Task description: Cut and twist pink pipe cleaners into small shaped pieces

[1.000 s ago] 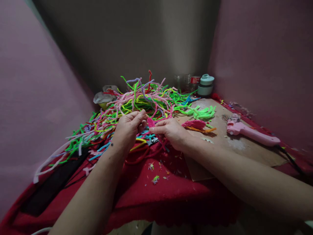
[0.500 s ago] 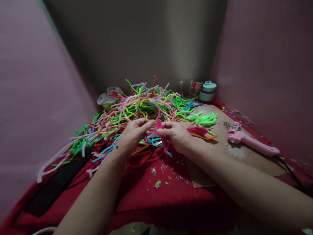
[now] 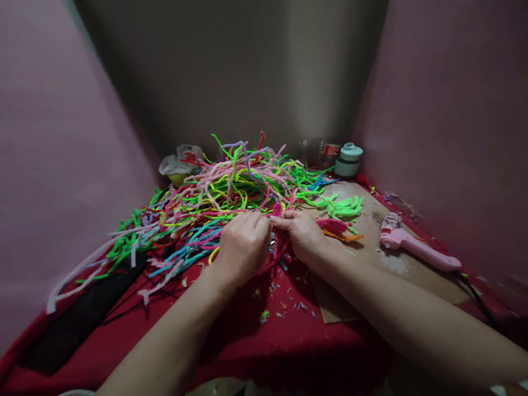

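2 bare hands worked close together over the front of a table spread with a red cloth (image 3: 289, 344). Right hand (image 3: 304, 234): thumb and forefinger closed in a pinch on a bright pink chenille piece (image 3: 277, 210), which stood up just above the fingertips, between the 2 hands and in front of the heap. Left hand (image 3: 246, 242): back turned up, fingers curled inward just beside the pink piece; tips hidden, so I could not tell how tightly they were closed or whether they had hold of anything. Behind the hands rose a tangled heap of chenille stems (image 3: 247, 176) in pink, green, yellow, lilac and red, with blue ones low at the front. To the right lay a cardboard sheet (image 3: 340, 302), bearing a bright green chenille bundle (image 3: 341, 206), a magenta chenille piece (image 3: 333, 225) touching an orange stem (image 3: 348, 238), and a pink glue gun (image 3: 421, 250) on its side. Small coloured clippings (image 3: 264, 316) were scattered on the cloth nearer the person. At the back right, a teal lidded bottle (image 3: 348, 160) stood upright; far left, a black strip (image 3: 82, 319) lay flat.
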{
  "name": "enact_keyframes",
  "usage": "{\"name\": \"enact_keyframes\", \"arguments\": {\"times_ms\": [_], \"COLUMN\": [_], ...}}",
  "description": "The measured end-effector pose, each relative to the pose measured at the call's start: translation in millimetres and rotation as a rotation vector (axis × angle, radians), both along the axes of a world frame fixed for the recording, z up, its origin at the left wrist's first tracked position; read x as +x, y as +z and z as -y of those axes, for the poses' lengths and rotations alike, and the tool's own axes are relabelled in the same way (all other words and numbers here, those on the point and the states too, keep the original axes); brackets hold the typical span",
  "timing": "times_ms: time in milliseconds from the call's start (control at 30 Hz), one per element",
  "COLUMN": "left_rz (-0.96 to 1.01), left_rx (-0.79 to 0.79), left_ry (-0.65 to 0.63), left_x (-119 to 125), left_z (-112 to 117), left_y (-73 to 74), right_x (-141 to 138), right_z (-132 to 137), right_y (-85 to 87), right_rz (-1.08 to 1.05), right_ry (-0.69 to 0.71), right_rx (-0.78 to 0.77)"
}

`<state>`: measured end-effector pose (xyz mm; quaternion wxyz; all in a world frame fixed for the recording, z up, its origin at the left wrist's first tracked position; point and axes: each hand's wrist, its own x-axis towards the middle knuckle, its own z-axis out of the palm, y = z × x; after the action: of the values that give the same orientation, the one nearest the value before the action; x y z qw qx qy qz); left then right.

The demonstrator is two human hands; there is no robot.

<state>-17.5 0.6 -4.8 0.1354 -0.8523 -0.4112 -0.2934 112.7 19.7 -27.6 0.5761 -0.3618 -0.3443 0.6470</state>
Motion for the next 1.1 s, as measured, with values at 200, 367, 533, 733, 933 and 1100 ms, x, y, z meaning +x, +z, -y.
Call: {"name": "enact_keyframes", "arguments": {"times_ms": [200,367,533,733,933,1100], "left_rz": [0.659,0.949,1.080,1.001,1.012,1.075], "left_rx": [-0.631,-0.998,-1.016,-0.987,-1.008,-1.085], "left_ry": [0.002,-0.129,-0.124,-0.138,-0.078,-0.119], "left_x": [-10.0,-6.7,1.3,1.8,6.3,5.8], "left_z": [-12.3,-14.9,-12.1,-8.8,-7.3,-8.4], "left_y": [15.3,14.4,6.1,8.8,8.8,6.1], "right_x": [4.3,4.3,1.8,4.0,6.6,7.3], "right_z": [0.3,1.7,3.9,-0.3,5.6,8.6], "right_y": [5.0,6.4,5.0,3.3,11.5,11.2], "right_rz": [-0.036,-0.053,-0.054,0.011,0.347,0.510], "right_ry": [0.102,0.038,0.085,0.035,-0.115,-0.197], "right_rx": [0.018,0.074,0.069,0.148,0.310,0.414]}}
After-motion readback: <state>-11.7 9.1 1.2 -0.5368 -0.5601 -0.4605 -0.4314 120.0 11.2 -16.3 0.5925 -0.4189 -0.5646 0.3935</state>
